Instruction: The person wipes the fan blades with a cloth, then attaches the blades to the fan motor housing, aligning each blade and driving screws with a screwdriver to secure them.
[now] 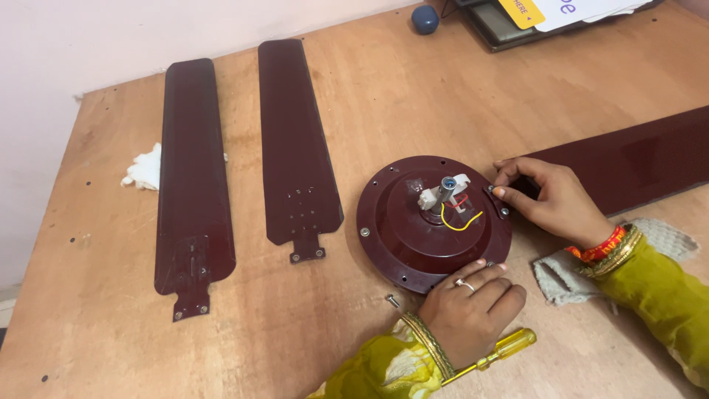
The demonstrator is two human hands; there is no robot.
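Observation:
A dark maroon round fan motor housing (413,233) lies on the wooden table, with a short shaft, a white connector and yellow and red wires at its centre. My left hand (476,307) rests flat against the housing's near rim, a ring on one finger. My right hand (550,199) pinches the metal bracket end of a third maroon blade (635,159) against the housing's right rim. Two more maroon fan blades (193,177) (295,140) lie side by side to the left.
A yellow-handled screwdriver (502,347) lies under my left wrist. A loose screw (393,301) sits near the housing's front. A grey cloth (569,277) is under my right forearm, a white rag (145,170) at far left. A blue round object (425,18) and a tray with papers (509,22) stand at the back.

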